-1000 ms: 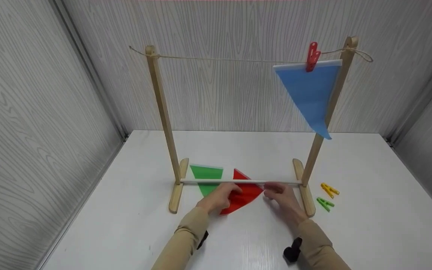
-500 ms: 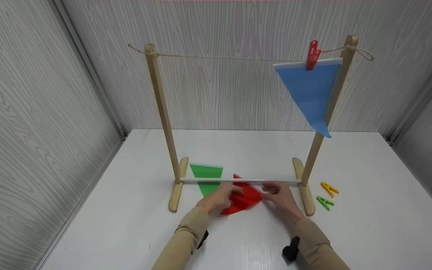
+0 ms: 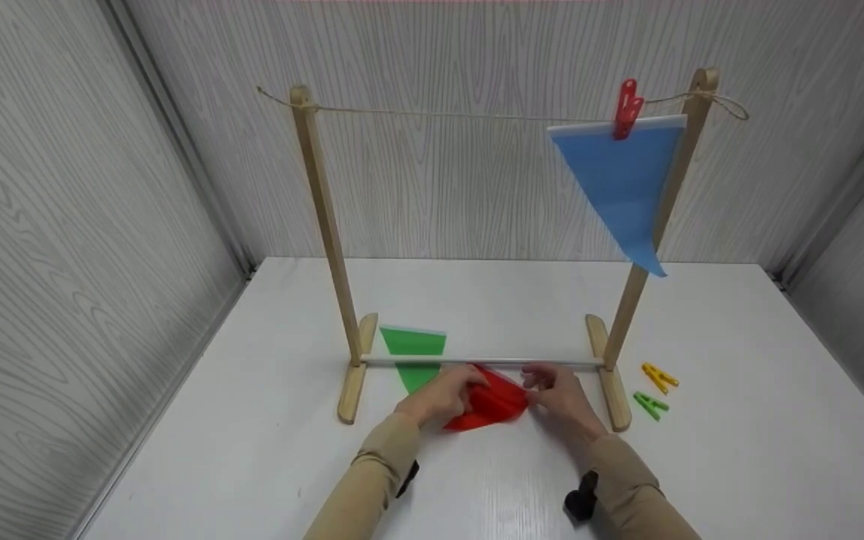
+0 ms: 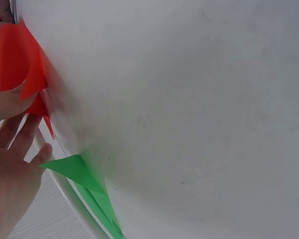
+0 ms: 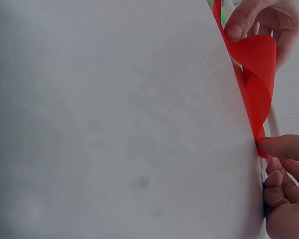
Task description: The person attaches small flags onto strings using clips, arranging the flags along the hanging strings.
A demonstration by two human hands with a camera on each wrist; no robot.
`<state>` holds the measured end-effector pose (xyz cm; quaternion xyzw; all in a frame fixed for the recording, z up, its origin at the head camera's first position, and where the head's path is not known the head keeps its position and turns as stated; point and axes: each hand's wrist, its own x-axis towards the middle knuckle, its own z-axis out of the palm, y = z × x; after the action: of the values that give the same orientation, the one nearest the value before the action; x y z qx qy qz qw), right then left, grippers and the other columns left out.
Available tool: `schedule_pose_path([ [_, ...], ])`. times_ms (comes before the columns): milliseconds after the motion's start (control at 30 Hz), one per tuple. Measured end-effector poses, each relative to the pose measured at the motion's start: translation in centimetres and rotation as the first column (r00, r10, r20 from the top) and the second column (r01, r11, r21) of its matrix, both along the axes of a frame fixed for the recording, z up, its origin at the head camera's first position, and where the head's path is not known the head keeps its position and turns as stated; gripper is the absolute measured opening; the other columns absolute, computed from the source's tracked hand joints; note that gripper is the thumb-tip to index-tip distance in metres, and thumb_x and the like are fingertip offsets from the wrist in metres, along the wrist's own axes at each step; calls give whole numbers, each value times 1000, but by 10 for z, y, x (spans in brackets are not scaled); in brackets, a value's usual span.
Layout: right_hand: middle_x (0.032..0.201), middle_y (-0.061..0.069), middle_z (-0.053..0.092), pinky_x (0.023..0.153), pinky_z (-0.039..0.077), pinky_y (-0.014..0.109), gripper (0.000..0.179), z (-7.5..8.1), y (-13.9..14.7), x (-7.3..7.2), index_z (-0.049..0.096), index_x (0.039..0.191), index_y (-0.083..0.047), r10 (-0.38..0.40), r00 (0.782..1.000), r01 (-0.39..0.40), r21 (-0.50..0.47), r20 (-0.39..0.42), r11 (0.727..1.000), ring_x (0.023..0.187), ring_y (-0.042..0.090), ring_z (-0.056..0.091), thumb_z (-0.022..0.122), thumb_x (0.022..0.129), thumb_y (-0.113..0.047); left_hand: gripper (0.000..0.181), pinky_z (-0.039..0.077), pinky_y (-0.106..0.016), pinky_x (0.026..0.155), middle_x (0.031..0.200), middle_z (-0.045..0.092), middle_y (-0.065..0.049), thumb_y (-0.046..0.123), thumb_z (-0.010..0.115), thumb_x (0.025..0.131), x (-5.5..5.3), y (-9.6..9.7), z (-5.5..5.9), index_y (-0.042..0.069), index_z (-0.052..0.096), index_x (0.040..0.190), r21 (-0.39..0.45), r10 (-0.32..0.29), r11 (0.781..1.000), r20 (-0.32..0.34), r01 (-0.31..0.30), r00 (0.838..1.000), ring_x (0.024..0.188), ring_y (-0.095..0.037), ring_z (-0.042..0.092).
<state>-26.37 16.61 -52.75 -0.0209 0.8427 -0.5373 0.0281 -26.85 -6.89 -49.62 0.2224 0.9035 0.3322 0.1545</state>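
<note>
A red triangular pennant (image 3: pixel 496 405) with a pale edge is bunched up low in front of the stand's white crossbar. From the left, my left hand (image 3: pixel 441 395) pinches it between thumb and fingers; the left wrist view shows the cloth (image 4: pixel 15 62) curling over that thumb. My right hand (image 3: pixel 563 395) pinches the pennant's right corner, and the right wrist view has a fingertip pressed on this corner (image 5: pixel 261 142). Close to the left hand, a green pennant (image 3: pixel 415 343) lies partly under the crossbar, its lower tip hidden behind the hand in the head view.
A string (image 3: pixel 439 114) spans two wooden posts (image 3: pixel 325 225). A red clothespin (image 3: pixel 626 112) clips a blue pennant (image 3: pixel 616 180) to its right end. Yellow (image 3: pixel 658 378) and green (image 3: pixel 651 406) clothespins lie right of the stand. The white crossbar (image 3: pixel 492 361) runs just behind both hands.
The red pennant's upper corner has been drawn toward the person, out from behind the crossbar. The right hand has taken hold of its right corner, and the cloth is more bunched.
</note>
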Motion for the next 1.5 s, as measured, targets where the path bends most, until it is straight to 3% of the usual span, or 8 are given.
schedule_pose_path([
  [267, 100, 20, 71, 68, 47, 18, 37, -3, 2, -1, 65, 122, 6, 31, 999, -31, -12, -37, 999, 86, 19, 60, 59, 87, 12, 50, 51, -38, 105, 140, 57, -6, -10, 57, 89, -1, 0, -3, 12, 62, 134, -25, -33, 999, -61, 32, 998, 125, -23, 51],
  [500, 101, 20, 71, 70, 48, 18, 36, -3, 4, -1, 68, 121, 4, 21, 996, -24, -33, -88, 999, 83, 17, 58, 56, 87, 13, 57, 52, -39, 104, 144, 54, 1, 1, 61, 94, -2, 2, -1, 26, 53, 144, -102, -8, 995, -118, -4, 993, 129, -20, 43],
  [733, 103, 19, 70, 69, 49, 19, 36, -2, 4, -1, 67, 123, 1, 22, 995, -29, -76, -95, 997, 82, 16, 59, 58, 89, 10, 73, 52, -39, 106, 150, 47, -1, 0, 70, 86, -4, 2, -2, 24, 44, 150, -112, -14, 994, -182, -6, 983, 135, -23, 41],
  [1067, 104, 22, 68, 62, 48, 20, 37, -3, 11, 0, 64, 129, -1, 90, 988, -108, -147, -127, 983, 76, 15, 57, 61, 93, 4, 81, 48, -45, 111, 155, 42, -3, -3, 72, 82, -6, 0, -3, 21, 40, 153, -97, -29, 995, -182, 12, 983, 139, -26, 37],
  [1500, 104, 23, 70, 61, 48, 18, 37, -6, 12, -1, 63, 130, 3, 54, 982, -95, -224, -179, 970, 74, 19, 60, 64, 93, 1, 90, 46, -48, 113, 156, 40, -3, -5, 71, 82, -9, -2, -6, 22, 29, 158, -16, 10, 1000, -148, -12, 989, 139, -27, 35],
])
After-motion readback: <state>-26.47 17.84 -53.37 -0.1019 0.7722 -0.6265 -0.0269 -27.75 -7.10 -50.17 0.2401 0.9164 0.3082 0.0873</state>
